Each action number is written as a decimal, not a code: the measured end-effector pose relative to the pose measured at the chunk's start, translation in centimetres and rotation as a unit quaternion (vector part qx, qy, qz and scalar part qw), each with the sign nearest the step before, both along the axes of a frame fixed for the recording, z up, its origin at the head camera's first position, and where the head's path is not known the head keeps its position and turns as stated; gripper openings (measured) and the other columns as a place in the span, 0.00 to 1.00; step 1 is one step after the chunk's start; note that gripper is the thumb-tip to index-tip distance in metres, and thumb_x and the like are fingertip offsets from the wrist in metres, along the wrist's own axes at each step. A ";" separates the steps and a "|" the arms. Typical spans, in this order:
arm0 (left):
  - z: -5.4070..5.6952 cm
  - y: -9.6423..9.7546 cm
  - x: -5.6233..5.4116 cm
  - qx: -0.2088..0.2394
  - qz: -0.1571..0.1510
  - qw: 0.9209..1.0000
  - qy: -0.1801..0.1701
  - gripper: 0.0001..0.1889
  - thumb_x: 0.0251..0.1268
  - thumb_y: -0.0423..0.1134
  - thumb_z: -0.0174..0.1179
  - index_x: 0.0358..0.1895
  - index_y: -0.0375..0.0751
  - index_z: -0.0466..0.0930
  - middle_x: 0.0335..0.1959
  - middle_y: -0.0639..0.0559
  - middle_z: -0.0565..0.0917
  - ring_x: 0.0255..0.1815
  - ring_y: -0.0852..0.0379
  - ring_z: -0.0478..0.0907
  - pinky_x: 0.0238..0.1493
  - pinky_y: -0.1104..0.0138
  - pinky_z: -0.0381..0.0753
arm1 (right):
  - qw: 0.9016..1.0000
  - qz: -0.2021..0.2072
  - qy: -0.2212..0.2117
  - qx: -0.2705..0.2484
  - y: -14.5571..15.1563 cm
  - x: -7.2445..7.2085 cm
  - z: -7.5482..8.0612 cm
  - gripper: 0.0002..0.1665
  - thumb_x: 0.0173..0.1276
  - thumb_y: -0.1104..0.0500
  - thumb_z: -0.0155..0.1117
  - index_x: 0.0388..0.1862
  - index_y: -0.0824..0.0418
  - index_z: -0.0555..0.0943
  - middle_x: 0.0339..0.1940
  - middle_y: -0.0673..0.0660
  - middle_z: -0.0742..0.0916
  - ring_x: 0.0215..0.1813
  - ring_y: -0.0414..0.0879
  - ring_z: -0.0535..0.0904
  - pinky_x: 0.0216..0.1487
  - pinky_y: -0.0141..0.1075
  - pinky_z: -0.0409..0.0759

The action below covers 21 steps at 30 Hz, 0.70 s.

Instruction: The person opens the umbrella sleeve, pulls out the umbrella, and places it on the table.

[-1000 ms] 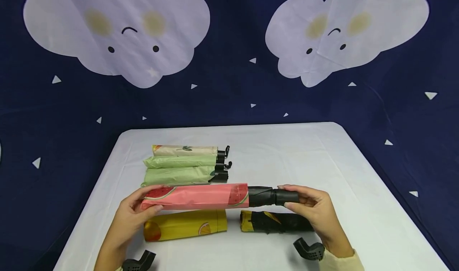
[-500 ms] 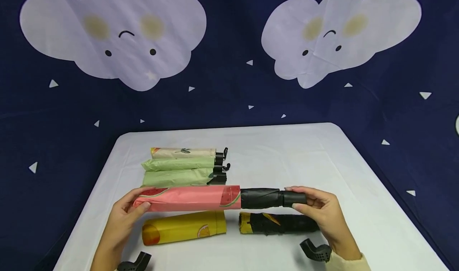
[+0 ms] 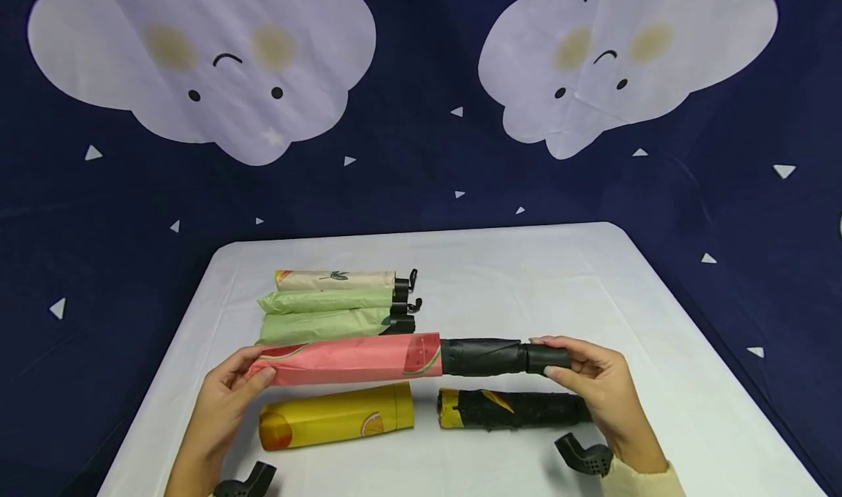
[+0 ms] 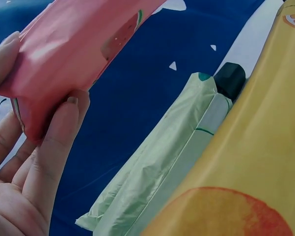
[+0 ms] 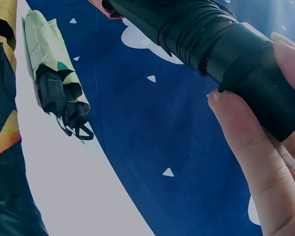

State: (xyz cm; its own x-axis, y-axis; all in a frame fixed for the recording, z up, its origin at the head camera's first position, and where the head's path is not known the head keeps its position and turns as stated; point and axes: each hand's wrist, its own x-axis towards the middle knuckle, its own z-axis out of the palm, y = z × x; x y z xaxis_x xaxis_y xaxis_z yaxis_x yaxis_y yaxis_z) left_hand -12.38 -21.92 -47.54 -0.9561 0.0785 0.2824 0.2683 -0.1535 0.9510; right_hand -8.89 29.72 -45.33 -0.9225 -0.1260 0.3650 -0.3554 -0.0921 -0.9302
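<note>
Protruding from pink sleeve, black umbrella pinched at handle by right hand; sleeve pinched at opposite end by left hand.

You are facing one pink sleeve, one yellow sleeve, two green sleeves and one beige sleeve — plus one black umbrella, one black-and-yellow umbrella and three more umbrellas. Two hands, two wrist devices, two clouds and one table are showing.
</note>
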 end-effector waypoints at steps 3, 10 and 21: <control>-0.1 -0.2 0.0 0.006 0.013 1.000 -0.013 0.15 0.69 0.17 0.57 0.56 0.28 0.81 0.46 0.50 0.86 0.42 0.62 0.82 0.43 0.73 0.83 | 1.000 0.006 0.008 -0.011 0.3 -0.1 -0.1 0.27 0.60 0.87 0.61 0.59 0.84 0.75 0.56 0.67 0.86 0.56 0.53 0.85 0.50 0.37 0.85; -0.3 -0.8 0.4 0.013 0.043 0.998 -0.045 0.14 0.70 0.19 0.58 0.56 0.30 0.82 0.44 0.50 0.86 0.41 0.61 0.82 0.43 0.72 0.84 | 0.999 0.012 0.024 -0.035 1.3 0.0 -0.6 0.26 0.61 0.88 0.58 0.60 0.85 0.73 0.58 0.71 0.85 0.58 0.54 0.84 0.51 0.37 0.85; -0.3 -1.2 0.6 0.089 0.037 0.995 -0.028 0.19 0.70 0.13 0.50 0.55 0.32 0.83 0.46 0.48 0.86 0.41 0.61 0.84 0.43 0.71 0.85 | 0.996 0.021 0.034 -0.083 3.1 0.2 -1.2 0.26 0.63 0.90 0.52 0.61 0.89 0.69 0.59 0.74 0.83 0.60 0.57 0.83 0.51 0.41 0.85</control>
State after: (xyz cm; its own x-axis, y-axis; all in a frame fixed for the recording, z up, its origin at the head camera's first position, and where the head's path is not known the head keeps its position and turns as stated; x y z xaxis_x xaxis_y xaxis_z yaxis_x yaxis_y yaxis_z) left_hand -11.82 -23.16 -47.80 -0.9721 -0.0386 0.2314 0.2321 -0.3024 0.9245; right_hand -8.70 32.85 -46.58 -0.8905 -0.0960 0.4447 -0.4091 -0.2582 -0.8752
